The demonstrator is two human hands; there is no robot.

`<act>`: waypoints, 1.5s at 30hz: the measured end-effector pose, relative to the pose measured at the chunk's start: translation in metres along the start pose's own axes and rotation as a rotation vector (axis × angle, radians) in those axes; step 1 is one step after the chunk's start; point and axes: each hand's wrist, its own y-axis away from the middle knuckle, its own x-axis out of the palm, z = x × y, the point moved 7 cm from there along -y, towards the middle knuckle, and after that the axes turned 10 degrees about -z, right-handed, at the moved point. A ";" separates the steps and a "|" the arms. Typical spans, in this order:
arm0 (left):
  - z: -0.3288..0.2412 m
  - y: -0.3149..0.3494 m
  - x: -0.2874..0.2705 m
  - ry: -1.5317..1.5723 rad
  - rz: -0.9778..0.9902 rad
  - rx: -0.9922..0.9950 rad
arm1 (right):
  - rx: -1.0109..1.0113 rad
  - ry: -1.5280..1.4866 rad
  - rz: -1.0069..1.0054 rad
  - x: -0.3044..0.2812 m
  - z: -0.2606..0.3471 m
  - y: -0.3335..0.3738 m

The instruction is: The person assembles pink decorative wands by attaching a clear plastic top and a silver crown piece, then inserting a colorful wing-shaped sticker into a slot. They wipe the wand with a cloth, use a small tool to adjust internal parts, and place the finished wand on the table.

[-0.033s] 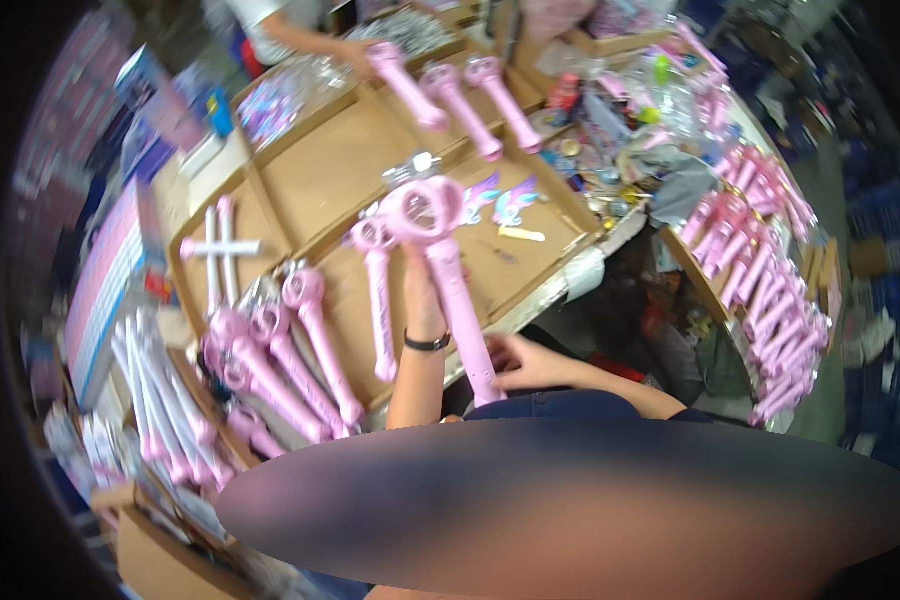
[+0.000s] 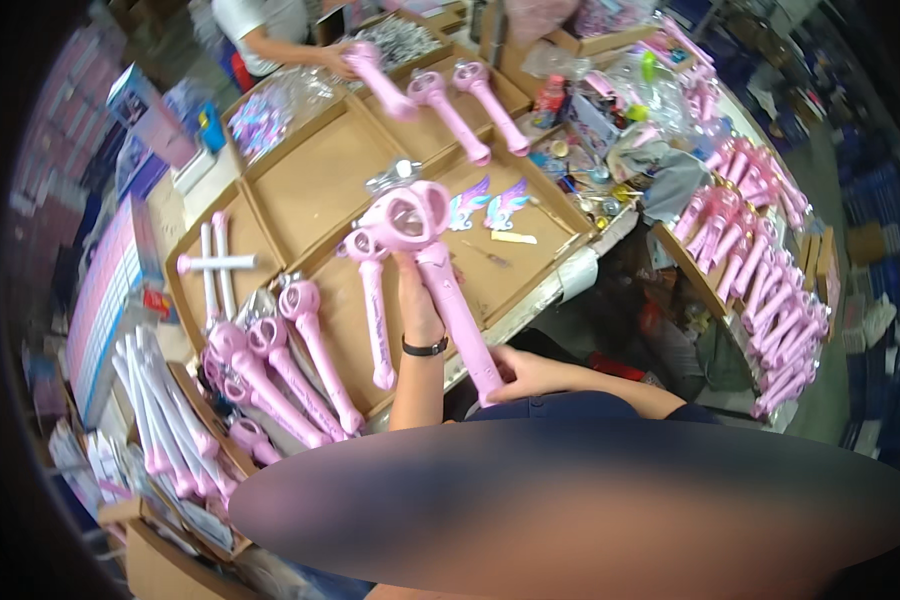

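Observation:
A large pink toy wand [image 2: 457, 312] with a round, hollow head is held tilted in front of me. My left hand [image 2: 417, 305], with a dark band at the wrist, wraps the handle just below the head. My right hand [image 2: 530, 375] closes on the handle's lower end, close to my body. A smaller pink wand [image 2: 375, 315] lies just left of my left hand. Beyond the held wand's head is a clear and silvery part [image 2: 395, 175]. Two winged, purple and blue decorations [image 2: 507, 205] lie on the cardboard tray [image 2: 305, 180] to the right of that head.
Several pink wands [image 2: 315, 345] lie at the left, beside white sticks with pink ends [image 2: 165, 410]. A co-worker's hand [image 2: 340, 60] holds another pink wand [image 2: 380, 85] across the table. A box of pink wands [image 2: 760, 290] stands at the right, near small clutter [image 2: 590, 165].
The held wand has turned slightly, so its head faces a different way. Both my hands keep their hold. The whole view has shifted a little.

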 end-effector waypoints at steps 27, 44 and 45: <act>0.313 0.043 0.252 -0.846 0.612 -0.128 | -0.086 -0.011 -0.983 -0.342 -0.130 0.224; 0.316 0.052 0.170 -2.123 0.969 0.194 | 0.660 0.208 -2.173 -0.591 -0.317 0.451; 0.309 0.055 0.159 -2.133 0.910 0.156 | 0.609 0.218 -2.197 -0.593 -0.324 0.447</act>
